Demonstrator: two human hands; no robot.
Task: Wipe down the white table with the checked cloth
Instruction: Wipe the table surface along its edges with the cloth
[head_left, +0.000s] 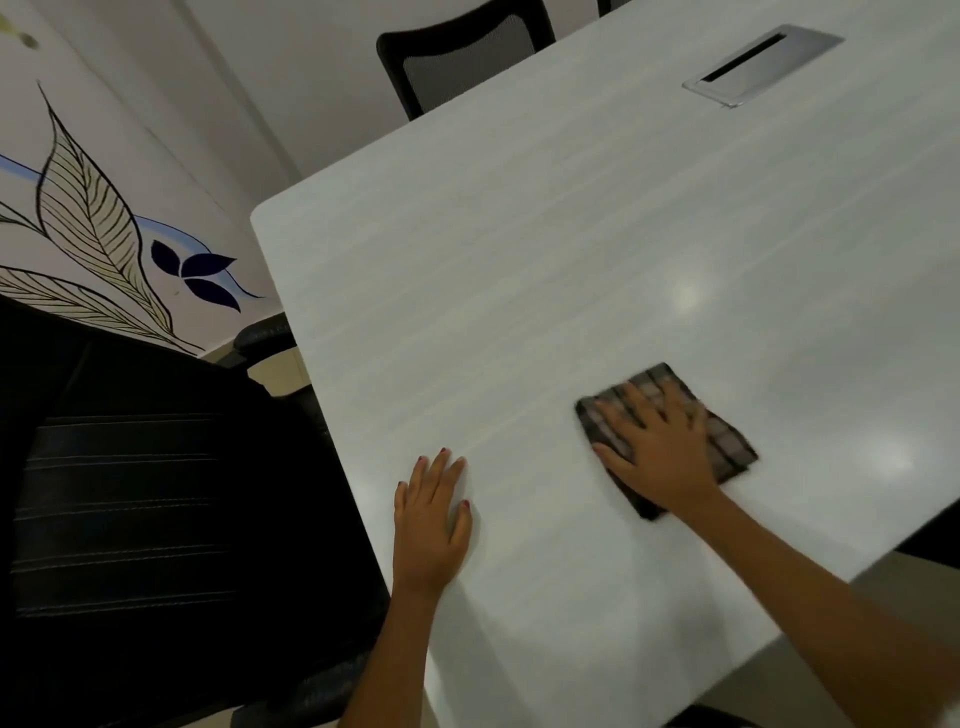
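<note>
The white table (519, 270) fills most of the head view, its rounded corner at the upper left. A folded dark checked cloth (727, 447) lies flat on it near the front right. My right hand (660, 447) rests palm down on the cloth with fingers spread, covering its middle. My left hand (434, 525) lies flat on the bare tabletop to the left of the cloth, close to the table's left edge, fingers apart and holding nothing.
A silver cable hatch (763, 65) is set into the table at the far right. A black office chair (130, 493) stands against the table's left edge, another black chair (462, 57) at the far side. A wall with leaf drawings (88, 208) is at left.
</note>
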